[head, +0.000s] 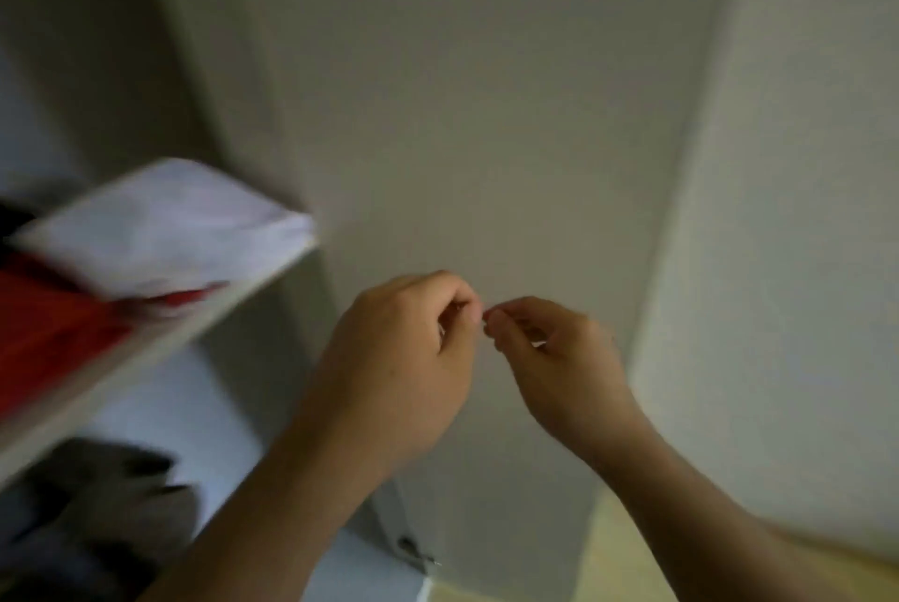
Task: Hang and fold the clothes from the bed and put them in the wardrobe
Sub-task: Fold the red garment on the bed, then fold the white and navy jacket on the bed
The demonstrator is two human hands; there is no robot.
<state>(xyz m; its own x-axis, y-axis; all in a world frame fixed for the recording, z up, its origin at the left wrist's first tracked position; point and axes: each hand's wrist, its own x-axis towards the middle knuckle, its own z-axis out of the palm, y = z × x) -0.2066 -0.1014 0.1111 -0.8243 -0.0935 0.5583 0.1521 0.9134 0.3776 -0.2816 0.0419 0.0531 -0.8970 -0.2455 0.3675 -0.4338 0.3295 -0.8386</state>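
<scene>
wardrobe shelf (194, 333) at the left carries a folded white garment (165, 226) on a red garment (48, 324), both likely soft and light, best lifted from under the fold. left hand (404, 358) and right hand (559, 368) hang to their right, apart from them, fingers curled and tips nearly meeting. whether they pinch anything i cannot tell.

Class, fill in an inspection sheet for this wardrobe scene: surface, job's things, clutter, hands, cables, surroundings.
Surface: wardrobe shelf, pale, blurred.
Job's things: white folded cloth on red cloth on that shelf; grey clothes below.
Clutter: nothing seen.
Hands: left hand and right hand, fingers curled, fingertips meeting; any pinched thing too small to tell.
Cables: nothing seen.
Surroundings: white door, wall, yellowish floor.
</scene>
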